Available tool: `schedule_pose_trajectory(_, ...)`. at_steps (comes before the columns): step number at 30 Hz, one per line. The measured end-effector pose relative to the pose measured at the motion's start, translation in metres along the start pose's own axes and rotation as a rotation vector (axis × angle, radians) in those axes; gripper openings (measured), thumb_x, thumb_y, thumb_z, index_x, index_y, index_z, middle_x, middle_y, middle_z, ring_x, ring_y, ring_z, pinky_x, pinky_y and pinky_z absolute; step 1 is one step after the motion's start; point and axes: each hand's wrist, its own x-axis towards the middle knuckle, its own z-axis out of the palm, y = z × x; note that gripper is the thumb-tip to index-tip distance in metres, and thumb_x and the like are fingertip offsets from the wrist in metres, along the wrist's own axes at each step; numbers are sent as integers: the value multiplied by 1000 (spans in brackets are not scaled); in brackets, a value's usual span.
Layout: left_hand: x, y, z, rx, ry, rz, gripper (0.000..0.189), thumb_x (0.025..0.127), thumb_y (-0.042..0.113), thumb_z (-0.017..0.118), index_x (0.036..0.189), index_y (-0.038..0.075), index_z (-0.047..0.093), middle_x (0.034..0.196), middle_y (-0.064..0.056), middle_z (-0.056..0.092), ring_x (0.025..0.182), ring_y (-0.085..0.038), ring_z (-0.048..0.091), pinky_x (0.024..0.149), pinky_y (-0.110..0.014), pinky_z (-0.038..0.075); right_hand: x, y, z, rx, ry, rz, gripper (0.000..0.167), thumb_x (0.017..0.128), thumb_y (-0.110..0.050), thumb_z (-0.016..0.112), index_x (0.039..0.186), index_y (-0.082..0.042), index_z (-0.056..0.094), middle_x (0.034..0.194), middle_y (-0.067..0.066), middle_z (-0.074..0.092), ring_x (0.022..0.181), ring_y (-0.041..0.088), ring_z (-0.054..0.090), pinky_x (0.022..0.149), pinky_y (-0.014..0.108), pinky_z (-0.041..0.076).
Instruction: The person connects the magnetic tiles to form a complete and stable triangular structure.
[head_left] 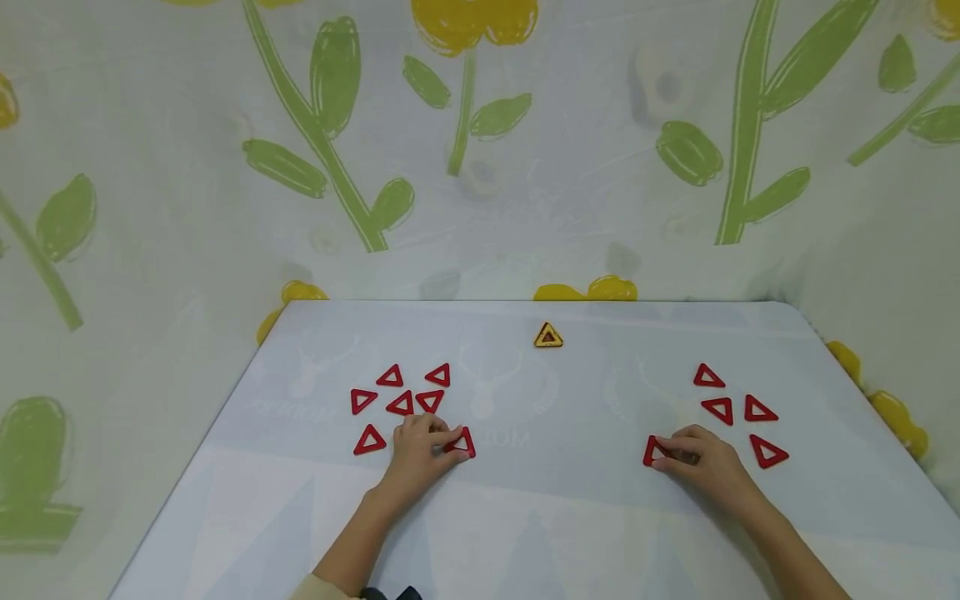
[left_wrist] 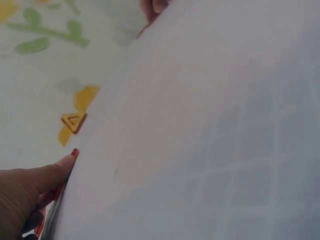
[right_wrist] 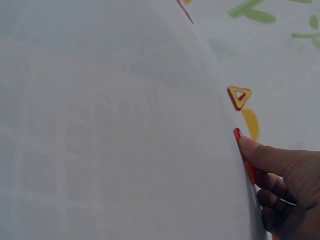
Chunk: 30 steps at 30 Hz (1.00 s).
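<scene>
My left hand pinches a red triangle frame between thumb and fingers, low over the table left of the middle. On the right, my right hand grips another red triangle frame the same way. In the right wrist view that red piece is seen edge-on under the thumb, close to the tabletop. A yellow triangle frame with a dark red edge sits at the far middle of the table. The left wrist view shows this yellow triangle beyond my left thumb.
Several loose red triangles, one of them a red triangle, lie around my left hand. Several more, including a red triangle, lie beyond my right hand. The pale table ends at a flower-printed cloth.
</scene>
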Motion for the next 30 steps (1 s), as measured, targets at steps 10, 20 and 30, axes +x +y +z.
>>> schedule_pose_trajectory(10,5,8,5,-61,-24,-4,43,77,28,78,116,13,69,95,4,51,96,-15,40,79,-39,31,11,-8,14,49,3,-53,33,75,-20,79,102,-3,74,90,-2,58,75,0,45,63,20,44)
schedule_pose_trajectory(20,12,14,15,-76,-21,50,41,77,28,77,114,12,70,94,3,52,95,-16,41,80,-40,30,17,-21,23,57,0,-101,33,74,-20,80,102,-2,73,90,-1,59,77,4,46,64,21,45)
schedule_pose_trajectory(30,17,20,28,-96,-18,72,39,78,29,77,113,14,71,94,4,51,95,-15,41,85,-44,28,23,-23,35,75,-21,-103,34,75,-19,79,105,-3,73,89,-3,57,78,4,45,64,20,44)
